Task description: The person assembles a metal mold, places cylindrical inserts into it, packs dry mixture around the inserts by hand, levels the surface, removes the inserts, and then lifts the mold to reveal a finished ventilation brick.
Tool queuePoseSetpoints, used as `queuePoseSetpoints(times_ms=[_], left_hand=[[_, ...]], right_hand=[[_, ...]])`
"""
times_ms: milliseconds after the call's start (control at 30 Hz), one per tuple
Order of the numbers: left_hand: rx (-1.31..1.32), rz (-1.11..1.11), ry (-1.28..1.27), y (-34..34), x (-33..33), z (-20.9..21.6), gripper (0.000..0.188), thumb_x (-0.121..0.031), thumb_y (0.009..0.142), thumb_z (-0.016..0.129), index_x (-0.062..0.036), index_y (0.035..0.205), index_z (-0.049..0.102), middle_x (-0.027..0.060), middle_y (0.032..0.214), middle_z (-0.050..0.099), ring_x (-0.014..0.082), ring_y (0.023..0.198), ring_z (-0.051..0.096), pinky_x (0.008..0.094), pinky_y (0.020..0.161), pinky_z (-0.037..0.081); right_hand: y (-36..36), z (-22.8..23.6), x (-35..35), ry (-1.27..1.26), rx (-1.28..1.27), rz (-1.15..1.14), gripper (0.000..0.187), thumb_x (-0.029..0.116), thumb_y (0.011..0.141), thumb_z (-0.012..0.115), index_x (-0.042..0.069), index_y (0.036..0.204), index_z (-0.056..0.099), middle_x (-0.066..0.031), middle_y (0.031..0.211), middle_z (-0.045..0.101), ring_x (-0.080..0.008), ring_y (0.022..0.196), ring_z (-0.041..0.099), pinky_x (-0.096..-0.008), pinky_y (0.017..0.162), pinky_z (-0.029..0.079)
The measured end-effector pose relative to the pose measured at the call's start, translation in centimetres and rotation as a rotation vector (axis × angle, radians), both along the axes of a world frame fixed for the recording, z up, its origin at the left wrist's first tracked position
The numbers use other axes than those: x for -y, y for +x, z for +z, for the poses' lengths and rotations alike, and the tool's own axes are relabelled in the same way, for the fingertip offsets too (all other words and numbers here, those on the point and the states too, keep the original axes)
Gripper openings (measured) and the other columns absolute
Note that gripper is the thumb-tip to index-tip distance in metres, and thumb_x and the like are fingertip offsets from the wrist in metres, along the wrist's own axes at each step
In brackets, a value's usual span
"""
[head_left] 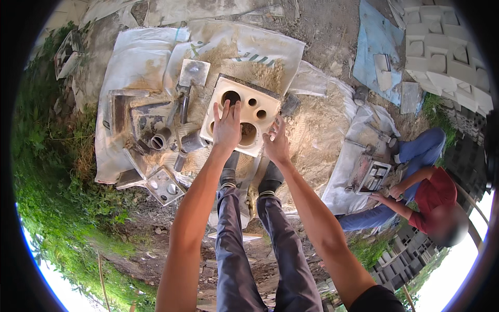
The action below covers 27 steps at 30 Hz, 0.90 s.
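Observation:
A pale, square block with several round holes (248,106) rests on the sandy sacking in front of my feet, its far edge bordered by a dark strip. My left hand (227,129) lies on its top face with fingers stretched, the tips reaching over the rim of a large hole. At the block's right edge is my right hand (276,143), its fingers apart and slightly bent; whether they press on the edge I cannot tell.
Left of the block lie a trowel with a square plate (194,74), a short pipe (161,138), an L-shaped metal frame (150,117) and a plate with holes (163,185). A co-worker in a red shirt (436,195) handles a metal mould (375,177) at right. Pale blocks (442,47) are stacked beyond.

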<state>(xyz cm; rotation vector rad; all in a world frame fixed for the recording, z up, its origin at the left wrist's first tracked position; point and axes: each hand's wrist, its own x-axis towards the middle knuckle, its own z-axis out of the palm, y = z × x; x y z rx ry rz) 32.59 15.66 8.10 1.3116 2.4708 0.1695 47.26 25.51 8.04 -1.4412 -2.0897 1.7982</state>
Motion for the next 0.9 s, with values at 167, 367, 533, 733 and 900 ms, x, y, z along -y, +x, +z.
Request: queuePoseSetpoints(times_ms=[167, 367, 533, 733, 900], left_hand=[[-0.035, 0.035, -0.066, 0.3, -0.3, -1.4, 0.064, -0.006, 0.081, 0.057, 0.005, 0.138, 0.032, 0.0152, 0.119, 0.058, 0.0275, 0.125, 0.046, 0.051, 0.116, 0.011], [-0.086, 0.092, -0.06, 0.5, 0.0, -2.4, 0.088, -0.011, 0.07, 0.076, -0.0002, 0.142, 0.026, 0.0104, 0.114, 0.058, 0.0217, 0.115, 0.053, 0.0473, 0.115, 0.015], [-0.015, 0.115, -0.072, 0.7, -0.8, -1.0, 0.083, -0.013, 0.076, 0.069, 0.0, 0.144, 0.023, 0.0124, 0.113, 0.059, 0.0225, 0.116, 0.052, 0.0482, 0.115, 0.016], [0.009, 0.113, 0.061, 1.1, -0.8, 0.3, 0.089, -0.008, 0.072, 0.066, -0.0047, 0.146, 0.017, 0.0145, 0.141, 0.041, 0.0234, 0.131, 0.04, 0.0501, 0.115, 0.01], [0.031, -0.056, 0.018, 2.0, -2.4, 2.0, 0.082, -0.009, 0.072, 0.061, -0.0093, 0.146, 0.027, 0.0091, 0.152, 0.026, 0.0233, 0.14, 0.025, 0.0501, 0.115, 0.012]], right_hand=[[0.2, -0.5, -0.1, -0.042, 0.006, 0.002, 0.073, -0.001, 0.08, 0.052, 0.001, 0.142, 0.014, -0.0314, 0.138, 0.038, -0.0407, 0.128, 0.043, -0.0429, 0.099, 0.045], [0.9, -1.5, 0.3, -0.08, -0.041, -0.007, 0.069, -0.001, 0.081, 0.052, 0.001, 0.141, 0.019, -0.0267, 0.133, 0.047, -0.0367, 0.118, 0.054, -0.0414, 0.096, 0.046], [1.8, -2.9, -0.7, -0.025, -0.171, -0.053, 0.06, -0.002, 0.083, 0.05, -0.001, 0.139, 0.03, -0.0247, 0.133, 0.049, -0.0326, 0.112, 0.059, -0.0372, 0.093, 0.048], [0.9, -3.2, -1.9, -0.093, -0.137, -0.131, 0.057, 0.003, 0.085, 0.047, 0.002, 0.141, 0.037, -0.0223, 0.13, 0.053, -0.0288, 0.111, 0.06, -0.0356, 0.094, 0.046], [0.8, -2.2, -2.0, -0.153, -0.071, -0.149, 0.063, -0.001, 0.084, 0.047, 0.003, 0.144, 0.032, -0.016, 0.137, 0.049, -0.024, 0.11, 0.058, -0.0334, 0.092, 0.047]])
